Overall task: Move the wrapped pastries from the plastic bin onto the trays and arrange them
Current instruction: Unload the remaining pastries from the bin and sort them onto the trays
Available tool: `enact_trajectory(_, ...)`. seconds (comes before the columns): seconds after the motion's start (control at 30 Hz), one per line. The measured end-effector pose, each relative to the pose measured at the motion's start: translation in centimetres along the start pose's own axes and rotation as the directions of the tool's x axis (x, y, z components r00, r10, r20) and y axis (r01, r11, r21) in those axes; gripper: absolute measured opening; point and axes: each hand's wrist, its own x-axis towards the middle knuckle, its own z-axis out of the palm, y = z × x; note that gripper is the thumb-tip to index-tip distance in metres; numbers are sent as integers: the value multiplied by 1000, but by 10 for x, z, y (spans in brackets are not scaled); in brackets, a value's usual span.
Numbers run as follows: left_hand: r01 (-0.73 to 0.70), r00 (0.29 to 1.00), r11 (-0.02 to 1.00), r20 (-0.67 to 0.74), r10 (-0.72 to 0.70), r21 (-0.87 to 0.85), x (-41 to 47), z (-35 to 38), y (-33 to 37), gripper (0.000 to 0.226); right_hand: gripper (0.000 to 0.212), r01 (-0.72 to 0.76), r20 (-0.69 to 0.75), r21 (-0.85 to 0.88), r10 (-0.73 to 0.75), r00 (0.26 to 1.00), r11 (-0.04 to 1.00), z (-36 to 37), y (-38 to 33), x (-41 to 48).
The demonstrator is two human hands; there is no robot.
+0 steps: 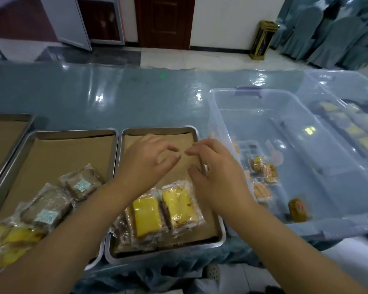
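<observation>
Glossy teal plastic-covered tabletop (136,96), tiled floor and a dark door behind. Steel tray (157,129) on the near edge, lined with matte brown paper (132,142). Its near half holds rectangular yellow-topped cakes (147,217) in crinkly clear wrap, overlapped, long axes running near-to-far. Far half is bare paper. Left hand (145,160) and right hand (215,172) hover over that bare half with fingers loosely curved and tips almost meeting. Neither grip holds anything. The clear plastic bin (212,115) sits toward the right edge, just beside the tray's right rim. A few wrapped pastries (263,168) are left on its floor: small, roundish, yellow-orange, shiny film. One lone pastry (297,210) lies nearer the near wall. All lie right of the right hand, past the bin wall, so the right hand is nearer and likely reaches next. Left-neighbour tray (72,132) carries brown wrapped cakes (81,183).
</observation>
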Motion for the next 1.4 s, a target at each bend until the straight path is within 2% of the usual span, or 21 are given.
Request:
enact_trajectory(0.1, -46, 997, 999, -67, 45, -20, 24, 6, 39, 18, 23, -21, 43, 12, 20, 999, 1000, -44, 25, 15)
enact_trajectory(0.17, -82, 996, 996, -49, 81, -24, 34, 19, 58, 18, 21, -38, 81, -30, 41, 996, 999, -70, 53, 22)
enact_trajectory(0.27, -135, 991, 991, -4, 135, -1, 45, 44, 77, 25, 23, -99, 242, -122, 126, 962, 988, -94, 107, 26)
enact_trajectory(0.3, -123, 992, 992, 17, 124, -11, 48, 54, 81, 24, 26, -118, 360, -174, 175, 916, 978, -99, 126, 26)
enact_trajectory(0.33, -108, 993, 994, 36, 108, -26, 51, 62, 85, 22, 30, -109, 499, -244, 222, 838, 963, -101, 143, 25)
enact_trajectory(0.4, -85, 995, 995, 53, 87, -44, 57, 80, 92, 18, 39, 34, 726, -359, 256, 639, 933, -99, 173, 20)
enact_trajectory(0.47, -39, 997, 997, 67, 44, -62, 64, 95, 97, 19, 43, 183, 835, -369, 238, 497, 911, -91, 197, 14)
enact_trajectory(0.53, 15, 997, 997, 83, -9, -76, 70, 107, 100, 22, 42, 268, 876, -333, 191, 442, 904, -79, 216, 10)
enact_trajectory(0.67, 77, 994, 997, 75, -75, -24, 77, 124, 103, 24, 41, 336, 924, -243, 112, 366, 910, -53, 243, 2)
enact_trajectory(0.77, 73, 995, 994, 69, -78, 81, 77, 132, 104, 25, 38, 503, 965, -215, 104, 239, 837, -36, 257, -7)
enact_trajectory(0.83, 45, 996, 990, 70, -55, 137, 76, 137, 105, 24, 38, 575, 978, -180, 84, 190, 798, -30, 258, -12)
enact_trajectory(1.03, 22, 999, 983, -48, -14, 180, 71, 139, 109, 21, 25, 656, 963, -72, -118, 241, 751, -40, 246, 5)
enact_trajectory(1.1, 14, 999, 975, -47, -4, 222, 71, 139, 110, 22, 22, 634, 918, -57, -209, 337, 771, -55, 243, 26)
enact_trajectory(1.17, 68, 998, 976, 3, -70, 206, 73, 138, 114, 29, 21, 577, 854, -60, -257, 452, 815, -72, 242, 50)
enact_trajectory(1.3, 221, 960, 971, 157, -234, 95, 81, 140, 122, 64, 19, 435, 700, -41, -285, 655, 899, -107, 244, 86)
enact_trajectory(1.33, 243, 949, 966, 187, -255, 86, 85, 141, 123, 62, 19, 398, 652, 0, -302, 695, 917, -112, 245, 90)
enact_trajectory(1.4, 228, 952, 965, 177, -249, 133, 92, 145, 127, 34, 17, 300, 558, 131, -321, 766, 945, -117, 246, 94)
